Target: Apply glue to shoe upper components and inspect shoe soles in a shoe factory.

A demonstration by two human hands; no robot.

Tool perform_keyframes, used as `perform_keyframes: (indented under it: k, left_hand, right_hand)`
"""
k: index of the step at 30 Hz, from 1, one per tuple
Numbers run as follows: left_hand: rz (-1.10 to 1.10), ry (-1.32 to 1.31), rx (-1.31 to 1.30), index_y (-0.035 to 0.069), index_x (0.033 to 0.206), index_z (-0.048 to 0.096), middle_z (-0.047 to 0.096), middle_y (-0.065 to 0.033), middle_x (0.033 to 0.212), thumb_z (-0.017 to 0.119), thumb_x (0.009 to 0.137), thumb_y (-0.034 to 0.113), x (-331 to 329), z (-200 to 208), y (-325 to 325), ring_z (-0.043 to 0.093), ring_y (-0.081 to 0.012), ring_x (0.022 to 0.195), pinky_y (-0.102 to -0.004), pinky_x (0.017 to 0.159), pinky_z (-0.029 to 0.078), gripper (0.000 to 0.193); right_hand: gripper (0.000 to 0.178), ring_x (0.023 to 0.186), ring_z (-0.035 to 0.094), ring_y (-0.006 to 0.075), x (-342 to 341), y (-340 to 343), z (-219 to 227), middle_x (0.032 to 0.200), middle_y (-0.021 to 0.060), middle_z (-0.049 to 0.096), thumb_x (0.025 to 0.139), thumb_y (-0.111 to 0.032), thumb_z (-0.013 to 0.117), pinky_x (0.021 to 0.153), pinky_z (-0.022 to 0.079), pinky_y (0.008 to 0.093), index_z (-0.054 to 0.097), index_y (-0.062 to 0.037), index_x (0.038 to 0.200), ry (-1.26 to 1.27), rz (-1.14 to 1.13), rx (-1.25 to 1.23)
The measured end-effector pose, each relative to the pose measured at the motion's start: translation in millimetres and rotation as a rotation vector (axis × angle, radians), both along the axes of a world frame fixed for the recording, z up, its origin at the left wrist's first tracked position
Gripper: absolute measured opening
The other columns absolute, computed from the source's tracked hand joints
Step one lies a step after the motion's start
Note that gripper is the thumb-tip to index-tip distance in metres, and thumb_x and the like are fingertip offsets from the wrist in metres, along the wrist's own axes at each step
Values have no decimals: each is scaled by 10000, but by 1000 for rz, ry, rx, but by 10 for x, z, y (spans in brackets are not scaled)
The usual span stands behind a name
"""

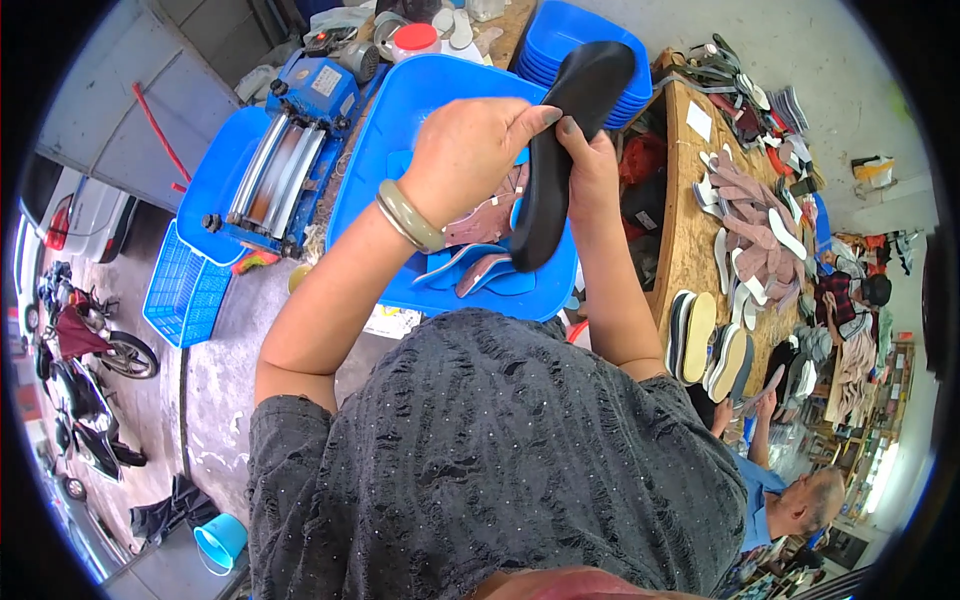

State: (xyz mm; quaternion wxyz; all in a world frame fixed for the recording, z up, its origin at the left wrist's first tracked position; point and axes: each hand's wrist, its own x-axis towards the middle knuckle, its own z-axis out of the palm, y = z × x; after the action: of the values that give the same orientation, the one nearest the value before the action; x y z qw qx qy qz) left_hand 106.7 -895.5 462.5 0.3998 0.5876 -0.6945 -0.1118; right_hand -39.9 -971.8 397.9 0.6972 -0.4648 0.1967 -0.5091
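Pinching a smooth, curved black sole in their fingers, left hand and right hand flank its middle.

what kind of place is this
Probably a small shoe-making workshop: sole-shaped pieces are heaped on a wooden bench, a blue roller machine stands at left, and a black sole is in hand.

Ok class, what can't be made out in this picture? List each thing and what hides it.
All in the head view:
- Far face of the black sole: turned away.
- Most fingers of the left hand: behind the hand itself.
- Fingertips of the right hand: behind the sole.
- Part of the blue tub: under the left arm.
- Part of the white car: behind the grey panel.
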Motion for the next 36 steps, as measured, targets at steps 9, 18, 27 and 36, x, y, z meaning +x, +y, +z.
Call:
perform_keyframes:
  k: [9,18,27,36]
  left_hand:
    - [-121,575,121,33,1285,502,596,-42,1049,523,957,293,-132,-453,-64,561,-113,913,-258,788,461,419]
    - [-439,1262,621,57,1068,577,621,-27,839,612,898,268,33,-298,-327,616,-104,672,-223,548,502,273]
    - [-399,1378,255,40,1134,552,636,-72,1089,611,893,140,348,-455,-237,613,-159,1009,-307,862,509,268]
    - [-395,1381,333,19,1108,560,656,-85,1018,608,893,127,435,-435,-111,661,-160,888,-290,775,561,246]
  right_hand:
    - [268,474,420,103,127,-388,-268,644,6,451,962,-330,483,491,319,231,520,-65,967,-917,961,250]
    - [263,458,469,125,386,-54,-277,621,40,457,963,-304,463,460,357,257,451,-48,906,-981,1342,222]
    - [320,825,619,136,-60,-183,-33,982,76,649,951,-265,516,725,497,262,625,10,1073,139,222,-23]
    - [327,722,597,103,97,-264,340,843,50,657,866,-319,657,657,473,246,669,-3,951,228,379,21]
